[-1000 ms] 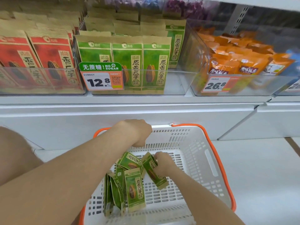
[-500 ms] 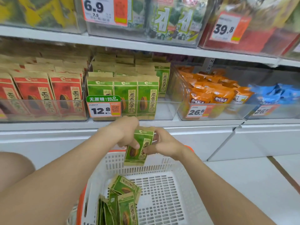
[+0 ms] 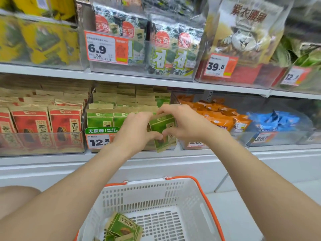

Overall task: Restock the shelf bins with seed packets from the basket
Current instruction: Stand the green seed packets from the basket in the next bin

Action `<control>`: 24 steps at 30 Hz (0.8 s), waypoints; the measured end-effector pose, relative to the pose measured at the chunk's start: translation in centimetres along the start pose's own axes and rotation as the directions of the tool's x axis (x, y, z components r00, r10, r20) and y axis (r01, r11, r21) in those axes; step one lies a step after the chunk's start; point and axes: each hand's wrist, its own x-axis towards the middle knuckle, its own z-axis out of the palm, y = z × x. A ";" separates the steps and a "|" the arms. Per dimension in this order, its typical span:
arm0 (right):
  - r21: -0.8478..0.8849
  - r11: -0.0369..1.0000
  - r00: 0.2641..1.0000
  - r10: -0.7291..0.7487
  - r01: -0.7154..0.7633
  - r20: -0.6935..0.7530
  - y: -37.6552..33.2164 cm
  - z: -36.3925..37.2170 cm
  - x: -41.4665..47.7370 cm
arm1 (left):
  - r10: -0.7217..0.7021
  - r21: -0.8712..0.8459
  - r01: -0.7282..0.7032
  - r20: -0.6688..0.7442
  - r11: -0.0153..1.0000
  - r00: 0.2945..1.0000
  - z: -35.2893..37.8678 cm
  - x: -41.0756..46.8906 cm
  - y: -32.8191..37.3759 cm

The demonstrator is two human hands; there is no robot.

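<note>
Both hands, left hand [image 3: 134, 132] and right hand [image 3: 186, 125], pinch one flat green-and-kraft paper seed packet [image 3: 162, 131] in front of the clear plastic shelf bin [image 3: 104, 146]; more packets lie crumpled in the white slotted plastic basket [image 3: 191, 197].

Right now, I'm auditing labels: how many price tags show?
6. Upper shelf: 6.9 tag, 39.8 tag, blurred 12 tag. Lower shelf: 12.8 tag, half-hidden tag behind the right hand, blurred 26 tag. More may be hidden.
</note>
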 end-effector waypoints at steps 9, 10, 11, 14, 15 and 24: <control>0.158 0.962 0.901 0.265 -0.222 -0.343 3.7 -1.0 1.2 | 0.236 0.463 -0.148 -0.138 0.874 0.962 0.4 2.2 0.1; 0.133 0.958 0.905 0.282 -0.252 -0.318 4.0 -0.1 1.5 | 0.222 0.498 -0.150 -0.088 0.854 0.971 0.5 2.6 0.1; 0.082 0.954 0.912 0.299 -0.287 -0.282 4.3 0.9 1.8 | 0.191 0.530 -0.144 -0.035 0.836 0.981 0.6 3.0 -0.1; -0.201 0.913 0.925 0.313 -0.355 -0.214 4.9 3.2 3.0 | 0.067 0.607 -0.117 0.105 0.786 0.992 0.7 4.0 -0.8; -0.292 0.888 0.930 0.302 -0.355 -0.210 5.0 3.7 3.6 | 0.031 0.620 -0.113 0.142 0.777 0.989 0.7 4.3 -1.0; -0.522 0.703 0.873 0.436 -0.483 -0.219 5.4 5.0 9.0 | 0.040 0.634 -0.161 0.200 0.756 0.979 0.6 6.0 -2.3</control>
